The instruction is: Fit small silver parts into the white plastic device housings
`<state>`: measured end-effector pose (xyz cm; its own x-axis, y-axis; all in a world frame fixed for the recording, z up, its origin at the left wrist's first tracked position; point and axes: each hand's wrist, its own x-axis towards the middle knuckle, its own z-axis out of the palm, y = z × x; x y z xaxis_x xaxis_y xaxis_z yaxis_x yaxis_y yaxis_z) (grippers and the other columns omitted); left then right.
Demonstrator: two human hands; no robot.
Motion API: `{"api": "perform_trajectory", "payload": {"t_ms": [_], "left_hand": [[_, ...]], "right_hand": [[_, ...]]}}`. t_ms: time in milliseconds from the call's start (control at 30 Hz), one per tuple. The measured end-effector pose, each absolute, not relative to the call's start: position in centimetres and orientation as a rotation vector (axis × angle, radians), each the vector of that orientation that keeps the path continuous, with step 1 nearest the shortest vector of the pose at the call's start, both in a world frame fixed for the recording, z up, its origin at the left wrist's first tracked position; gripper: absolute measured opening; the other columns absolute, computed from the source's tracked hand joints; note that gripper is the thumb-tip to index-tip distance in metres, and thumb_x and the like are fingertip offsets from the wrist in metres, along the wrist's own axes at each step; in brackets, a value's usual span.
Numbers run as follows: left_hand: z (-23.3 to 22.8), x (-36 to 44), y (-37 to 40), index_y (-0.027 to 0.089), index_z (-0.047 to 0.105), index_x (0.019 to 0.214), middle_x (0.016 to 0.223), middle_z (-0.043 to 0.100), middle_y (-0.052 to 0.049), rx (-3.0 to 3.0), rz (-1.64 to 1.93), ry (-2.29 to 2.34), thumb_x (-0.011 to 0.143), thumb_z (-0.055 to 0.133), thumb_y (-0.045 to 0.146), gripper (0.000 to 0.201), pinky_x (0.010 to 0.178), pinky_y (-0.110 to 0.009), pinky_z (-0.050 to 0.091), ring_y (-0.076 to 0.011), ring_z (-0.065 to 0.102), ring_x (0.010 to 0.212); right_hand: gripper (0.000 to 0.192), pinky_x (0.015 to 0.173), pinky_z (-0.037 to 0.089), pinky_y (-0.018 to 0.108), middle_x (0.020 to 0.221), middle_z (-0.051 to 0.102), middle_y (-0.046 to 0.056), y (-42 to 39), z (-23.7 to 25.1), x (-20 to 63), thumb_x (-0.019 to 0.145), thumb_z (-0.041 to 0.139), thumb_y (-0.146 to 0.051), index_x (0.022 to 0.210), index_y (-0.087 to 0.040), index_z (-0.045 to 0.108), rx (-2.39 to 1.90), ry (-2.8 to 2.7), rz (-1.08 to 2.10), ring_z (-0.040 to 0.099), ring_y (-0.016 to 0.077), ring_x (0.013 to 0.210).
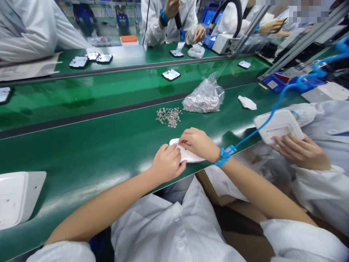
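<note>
— What are the two hands on?

— A white plastic cover (188, 154) lying flat at the near edge of the green desk (81, 153). The left hand (167, 163) is curled over the cover's near left corner, fingers bent, thumb against its edge, gripping it. The right hand (200, 143) lies on top of the cover with its fingertips pinched together on the upper left part; whether something small sits between them, I cannot tell. A blue wrist strap (225, 154) rings the right wrist, and its blue cord (275, 105) runs off beyond the cover to the right.

— And around the cover?

— Just beyond it lies a loose heap of small metal parts (169, 116); right of that heap, a clear bag (204, 97) of the same parts. Well right of the cover, another person's hand (300, 151) rests on a second white cover (278, 126).
</note>
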<state>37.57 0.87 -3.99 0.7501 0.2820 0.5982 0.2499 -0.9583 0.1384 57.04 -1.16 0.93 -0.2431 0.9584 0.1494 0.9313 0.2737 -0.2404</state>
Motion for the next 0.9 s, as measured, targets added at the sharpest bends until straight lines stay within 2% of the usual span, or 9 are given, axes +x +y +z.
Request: {"api": "perform_trajectory", "payload": {"t_ms": [133,267,600,767,900], "left_hand": [[-3.9,37.7,1.0,0.011,0.071,0.088,0.096,0.073,-0.014,2.874,0.958,0.419,0.096,0.052,0.029,0.027,0.087,-0.045,0.047,-0.0306,0.063,0.114],[-4.0,37.9,1.0,0.011,0.07,0.086,0.094,0.072,-0.014,2.892,0.923,0.394,0.097,0.05,0.027,0.028,0.088,-0.044,0.046,-0.0309,0.062,0.117],[-4.2,38.0,1.1,0.012,0.069,0.085,0.092,0.07,-0.013,2.916,0.914,0.384,0.099,0.047,0.027,0.03,0.087,-0.043,0.044,-0.0289,0.062,0.115],[-4.2,38.2,1.1,0.012,0.07,0.086,0.09,0.068,-0.014,2.92,0.774,0.377,0.1,0.042,0.028,0.036,0.083,-0.044,0.044,-0.0301,0.059,0.111],[-4.3,38.3,1.2,0.012,0.07,0.086,0.087,0.066,-0.013,2.909,0.752,0.375,0.1,0.041,0.028,0.036,0.081,-0.044,0.044,-0.0281,0.06,0.099]], "right_hand": [[0.011,0.071,0.038,0.029,0.08,0.065,0.002,-0.5,1.2,56.9,0.086,0.071,-0.011,0.079,-0.018,0.069,-1.804,-2.279,0.244,0.057,0.0178,0.078],[0.008,0.073,0.041,0.031,0.086,0.07,0.005,-1.5,0.9,56.7,0.09,0.066,-0.011,0.088,-0.018,0.07,-1.808,-2.241,0.131,0.059,0.0213,0.084],[0.027,0.089,0.046,0.04,0.103,0.076,0.006,-5.5,-0.2,56.6,0.103,0.046,-0.018,0.107,-0.02,0.073,-1.565,-2.186,0.012,0.065,0.0239,0.102],[0.029,0.094,0.049,0.044,0.111,0.075,0.007,-5.7,-0.4,56.5,0.102,0.046,-0.018,0.111,-0.022,0.074,-1.544,-2.183,0.008,0.065,0.0251,0.108],[0.029,0.096,0.052,0.044,0.114,0.074,0.008,-5.7,-0.3,56.2,0.102,0.047,-0.018,0.115,-0.022,0.073,-1.496,-2.25,-0.019,0.065,0.0251,0.108]]}}
